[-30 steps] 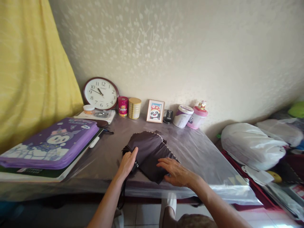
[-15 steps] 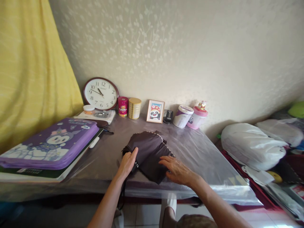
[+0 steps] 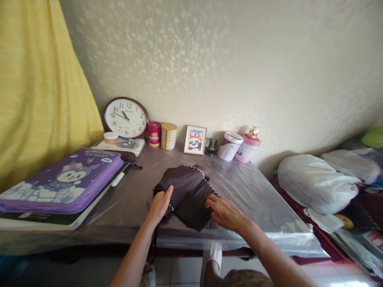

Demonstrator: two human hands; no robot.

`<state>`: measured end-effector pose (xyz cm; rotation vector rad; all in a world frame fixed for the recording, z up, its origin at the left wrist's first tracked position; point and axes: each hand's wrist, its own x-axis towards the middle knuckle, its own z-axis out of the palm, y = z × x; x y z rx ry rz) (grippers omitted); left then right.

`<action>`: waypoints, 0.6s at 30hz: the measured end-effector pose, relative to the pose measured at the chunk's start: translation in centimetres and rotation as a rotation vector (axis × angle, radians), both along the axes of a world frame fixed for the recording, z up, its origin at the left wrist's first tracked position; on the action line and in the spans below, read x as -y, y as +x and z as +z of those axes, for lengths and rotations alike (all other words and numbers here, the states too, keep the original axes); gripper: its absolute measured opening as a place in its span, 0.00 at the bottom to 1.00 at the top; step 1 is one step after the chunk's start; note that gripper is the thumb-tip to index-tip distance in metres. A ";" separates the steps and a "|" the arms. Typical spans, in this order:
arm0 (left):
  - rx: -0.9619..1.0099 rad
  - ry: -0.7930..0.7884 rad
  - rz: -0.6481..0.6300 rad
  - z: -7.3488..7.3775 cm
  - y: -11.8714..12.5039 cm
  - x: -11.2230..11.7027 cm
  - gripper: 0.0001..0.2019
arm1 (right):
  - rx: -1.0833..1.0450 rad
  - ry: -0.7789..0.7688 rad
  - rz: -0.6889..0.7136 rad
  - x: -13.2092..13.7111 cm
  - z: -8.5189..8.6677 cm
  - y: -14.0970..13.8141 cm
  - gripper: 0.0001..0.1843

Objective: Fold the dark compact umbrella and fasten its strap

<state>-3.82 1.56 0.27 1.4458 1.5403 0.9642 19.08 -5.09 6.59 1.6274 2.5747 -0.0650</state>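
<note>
A dark folding umbrella (image 3: pixel 191 191) lies collapsed on the table, its loose canopy panels fanned out to the right and its rib edge running along the far side. My left hand (image 3: pixel 161 203) is closed around its rolled left part, thumb on top. A black wrist strap hangs from that end over the table's front edge. At the canopy's right edge, my right hand (image 3: pixel 223 211) has its fingers curled in and pinches the fabric. The fingertips are partly hidden against the dark cloth.
A purple zip case (image 3: pixel 66 179) lies on books at the left. Along the wall stand a clock (image 3: pixel 126 117), two tins, a framed picture (image 3: pixel 195 140), a small black item and two tubs. Plastic sheeting covers the table (image 3: pixel 257 207). White bags (image 3: pixel 317 183) sit at the right.
My right hand's fingers have curled in from a spread pose and closed at the canopy's right edge. My left hand and the umbrella have hardly moved.
</note>
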 end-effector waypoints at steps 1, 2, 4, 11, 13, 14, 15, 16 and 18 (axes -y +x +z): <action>-0.004 -0.002 -0.002 -0.1 0.0 0.0 0.23 | 0.015 0.001 -0.008 0.0 0.0 0.0 0.17; -0.005 -0.004 -0.003 -0.1 0.0 -0.1 0.23 | 0.031 0.004 -0.016 -0.1 0.0 0.1 0.17; 0.002 -0.006 -0.003 -0.1 0.0 -0.1 0.23 | 0.063 0.012 -0.041 -0.1 0.1 0.2 0.16; 0.009 -0.006 -0.007 -0.4 -0.1 -0.1 0.23 | -0.041 -0.028 -0.105 -0.2 1.1 0.3 0.14; -0.002 -0.010 -0.011 -0.6 -0.1 -0.2 0.23 | -0.135 -0.001 -0.114 -0.3 1.1 0.4 0.14; -0.006 -0.011 -0.008 -0.6 -0.1 -0.3 0.23 | -0.192 0.022 -0.120 -0.4 1.2 0.4 0.13; -0.009 -0.009 -0.004 -0.7 0.0 -0.3 0.23 | -0.253 0.054 -0.130 -0.5 1.2 0.4 0.13; -0.010 -0.004 -0.002 -0.6 0.0 -0.3 0.23 | -0.315 0.090 -0.137 -0.6 1.2 0.4 0.12; -0.010 0.007 0.005 -0.5 0.0 -0.3 0.23 | -0.431 0.166 -0.137 -1.1 1.3 0.2 0.10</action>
